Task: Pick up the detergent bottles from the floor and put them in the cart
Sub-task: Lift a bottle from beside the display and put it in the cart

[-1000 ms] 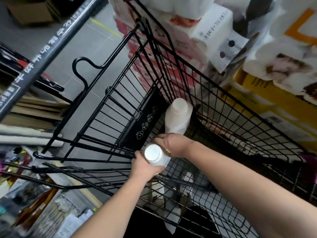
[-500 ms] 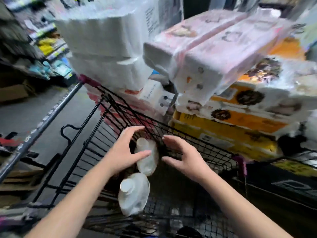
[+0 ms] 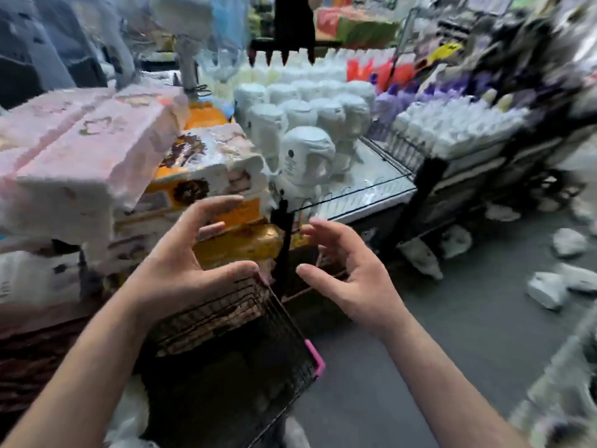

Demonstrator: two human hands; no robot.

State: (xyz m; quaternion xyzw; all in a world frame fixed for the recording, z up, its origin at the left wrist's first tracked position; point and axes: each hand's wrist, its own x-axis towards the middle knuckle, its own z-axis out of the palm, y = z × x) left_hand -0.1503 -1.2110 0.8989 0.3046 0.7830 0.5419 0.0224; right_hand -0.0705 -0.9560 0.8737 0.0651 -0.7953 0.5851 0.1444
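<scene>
The picture is motion-blurred. My left hand [image 3: 181, 263] and my right hand [image 3: 352, 273] hover side by side above the corner of the black wire cart [image 3: 284, 347], fingers spread and loosely bent, holding nothing. Several white detergent bottles [image 3: 549, 289] lie scattered on the grey floor at the right. The bottles inside the cart are out of sight below the frame.
Stacked tissue packs [image 3: 90, 150] in pink, white and orange crowd the left behind the cart. A black wire shelf [image 3: 365, 189] ahead carries rows of white bottles [image 3: 307, 153]. More shelving [image 3: 468, 134] runs to the right. Grey floor [image 3: 452, 334] lies open beside the cart.
My view has swung up and to the right, away from the cart's inside toward the shelf and floor. Both hands, having let go of the bottles, have lifted out of the cart.
</scene>
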